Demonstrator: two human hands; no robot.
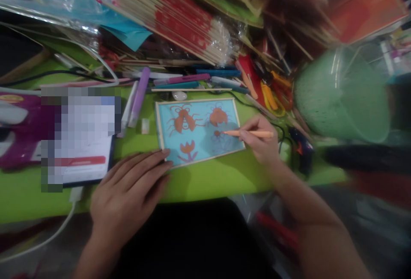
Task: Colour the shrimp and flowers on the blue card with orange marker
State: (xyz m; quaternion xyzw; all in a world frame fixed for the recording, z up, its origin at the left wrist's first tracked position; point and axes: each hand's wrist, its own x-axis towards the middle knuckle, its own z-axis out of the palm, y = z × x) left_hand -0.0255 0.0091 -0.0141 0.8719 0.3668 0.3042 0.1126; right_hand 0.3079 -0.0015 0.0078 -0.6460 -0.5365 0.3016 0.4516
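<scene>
A small wood-framed blue panel [201, 142] lies on the green table [205, 180], carrying orange shapes: an insect, a round blob and a flower. My right hand [261, 140] pinches an orange stick tool [248, 133] whose tip touches a small orange spot on the panel's right half. My left hand [131, 191] lies flat with fingers stretched out, fingertips pressing the panel's lower left corner.
A tablet [81, 142] lies left of the panel, with a purple marker [138, 96] beside it. A green bucket [340, 95] stands at the right. Pens, scissors [272, 95], a bundle of red-tipped sticks [180, 18] and papers crowd the back. A glue gun [300, 148] rests near my right wrist.
</scene>
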